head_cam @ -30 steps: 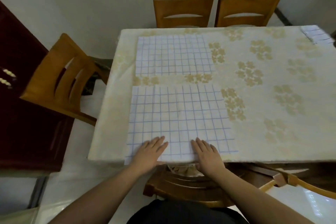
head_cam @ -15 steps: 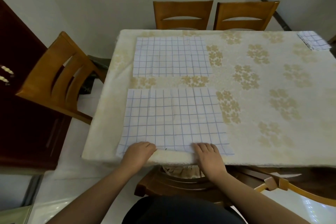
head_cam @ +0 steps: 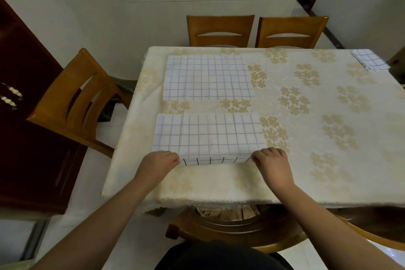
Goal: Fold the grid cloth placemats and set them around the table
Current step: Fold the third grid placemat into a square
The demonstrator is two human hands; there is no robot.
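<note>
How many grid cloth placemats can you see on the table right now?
3. The near placemat is held at its front edge by the left hand and right hand; a flat one lies behind it; a folded one sits at the far right corner.

Three white, blue-grid placemats

Near placemat (head_cam: 209, 136) half-folded, near edge lifted; far placemat (head_cam: 208, 76) flat; folded placemat (head_cam: 370, 60) far right.

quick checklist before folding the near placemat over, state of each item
1. Left hand pinches the near placemat at its near edge: ok.
2. Right hand pinches the same edge: ok.
3. Near edge lifted off the tablecloth: ok.
4. Gap to the far placemat: ok.
5. Corners aligned under the hands: cannot tell.
6. Third placemat at the far right corner placed: cannot tell.
</note>
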